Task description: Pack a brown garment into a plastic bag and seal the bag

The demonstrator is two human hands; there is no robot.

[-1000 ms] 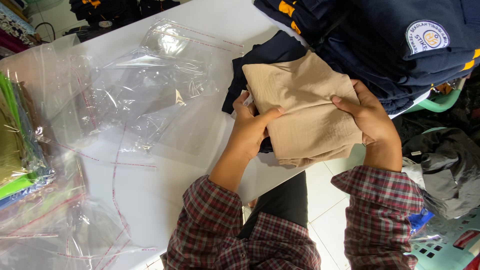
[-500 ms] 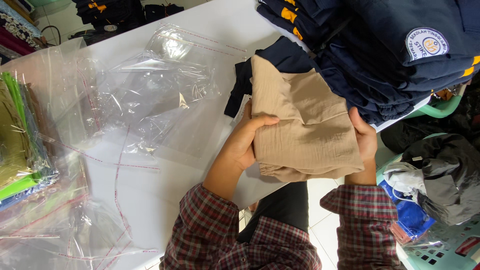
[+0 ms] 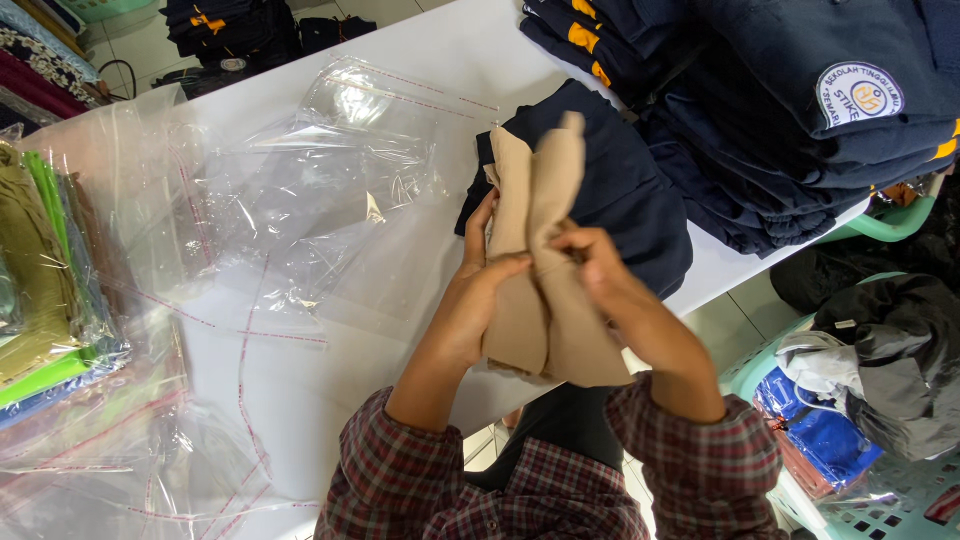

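Together, two hands on one tan folded garment.

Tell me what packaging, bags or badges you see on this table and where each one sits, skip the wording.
Clear plastic bags: loose, flat, red-edged, left of the hands.
Bagged garments: far left stack, green and olive inside clear plastic.
Round badge: white with orange emblem, on navy garment stack, upper right.
Blue package: in basket, lower right.
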